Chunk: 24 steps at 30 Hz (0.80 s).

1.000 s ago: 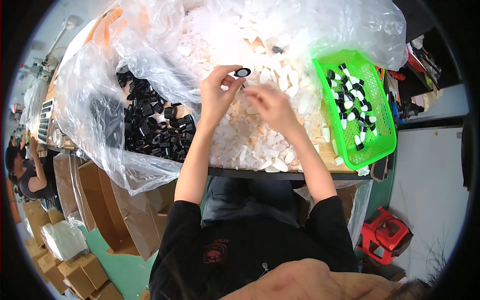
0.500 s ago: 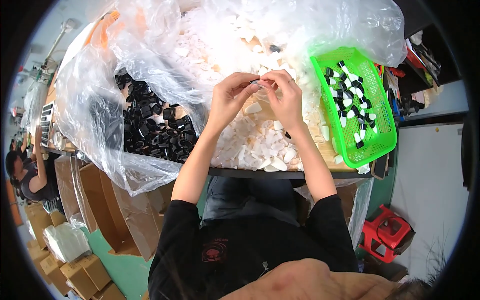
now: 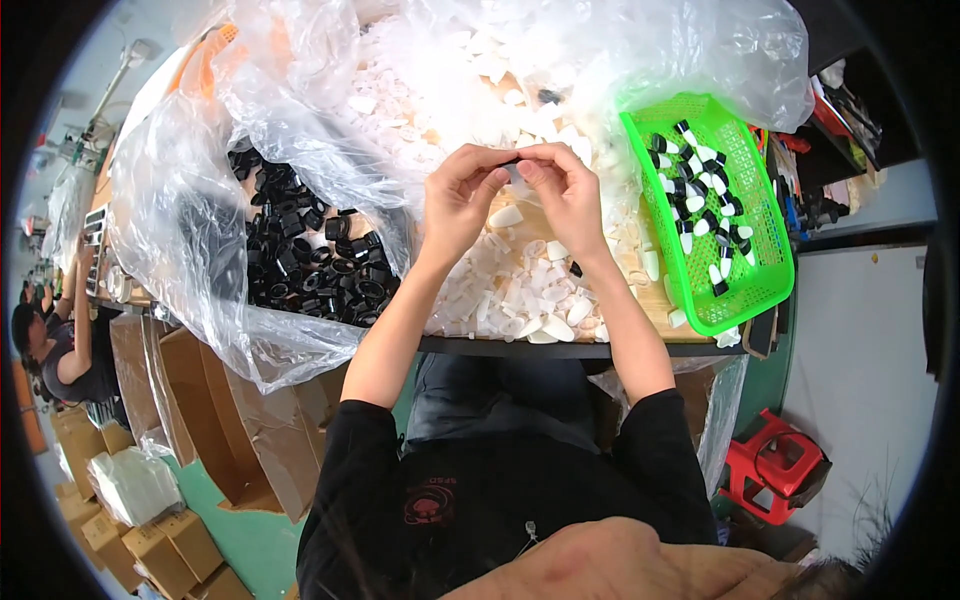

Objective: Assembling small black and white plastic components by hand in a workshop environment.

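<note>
Above the middle of the table, my left hand [image 3: 462, 196] and my right hand [image 3: 566, 194] meet at the fingertips. Both are closed on a small black plastic piece [image 3: 513, 162], mostly hidden by the fingers; something pale seems to show just under it. Beneath and around my hands lie loose white and translucent plastic pieces [image 3: 540, 293]. To the left, many black plastic rings or caps [image 3: 318, 262] lie in an opened clear plastic bag [image 3: 190, 230]. A green perforated basket [image 3: 765, 255] on the right holds several joined black-and-white pieces [image 3: 697, 190].
Clear plastic sheeting [image 3: 720, 55] covers the far side of the table. Below the table's front edge [image 3: 480, 347] stand open cardboard boxes [image 3: 215, 410]. A red stool [image 3: 775, 468] is on the floor at right. Another person [image 3: 65, 350] sits at the far left.
My fingers have shifted slightly around the small black piece, with the right thumb drawn in and my knuckles bent more. Both hands stay in nearly the same place.
</note>
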{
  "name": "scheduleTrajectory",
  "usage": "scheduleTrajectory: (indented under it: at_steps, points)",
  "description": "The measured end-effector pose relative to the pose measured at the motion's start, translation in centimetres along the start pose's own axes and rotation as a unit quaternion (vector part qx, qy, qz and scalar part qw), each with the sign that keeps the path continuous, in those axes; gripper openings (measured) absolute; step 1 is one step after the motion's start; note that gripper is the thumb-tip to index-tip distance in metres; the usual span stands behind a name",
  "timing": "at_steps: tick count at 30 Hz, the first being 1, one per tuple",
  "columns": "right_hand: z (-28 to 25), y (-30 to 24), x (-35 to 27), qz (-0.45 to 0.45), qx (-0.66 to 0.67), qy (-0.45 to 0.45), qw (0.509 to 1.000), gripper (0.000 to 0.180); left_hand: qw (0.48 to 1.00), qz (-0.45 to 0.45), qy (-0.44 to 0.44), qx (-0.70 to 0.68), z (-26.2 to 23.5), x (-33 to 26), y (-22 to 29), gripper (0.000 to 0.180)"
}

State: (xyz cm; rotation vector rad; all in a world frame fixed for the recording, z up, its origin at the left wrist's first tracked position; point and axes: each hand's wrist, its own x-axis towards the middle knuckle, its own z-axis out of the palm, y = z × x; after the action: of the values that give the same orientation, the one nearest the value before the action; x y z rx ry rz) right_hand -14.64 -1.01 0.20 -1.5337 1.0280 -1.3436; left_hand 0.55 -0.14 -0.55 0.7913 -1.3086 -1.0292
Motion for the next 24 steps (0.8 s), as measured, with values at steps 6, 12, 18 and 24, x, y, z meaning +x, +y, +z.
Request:
scheduleTrajectory:
  at_steps: [6,12,18,24]
  points:
    - [1.2,0.7,-0.7,-0.006,0.030,0.012,0.999,0.011,0.999,-0.021,0.024,0.022,-0.1,-0.4,-0.2,0.014]
    - [0.8,1.1,-0.2,0.024,0.035,0.036,0.998,0.011,0.971,0.073,0.000,0.226,0.8,0.4,1.8,0.028]
    - [-0.4,1.0,0.3,0.090,0.054,-0.003,0.994,0.011,0.908,0.229,0.035,0.348,-0.6,0.4,1.7,0.028]
    - [-7.8,-0.5,2.1,-0.109,-0.118,0.229,0.960,0.011,0.929,0.100,-0.013,0.356,-1.9,-1.3,4.3,0.017]
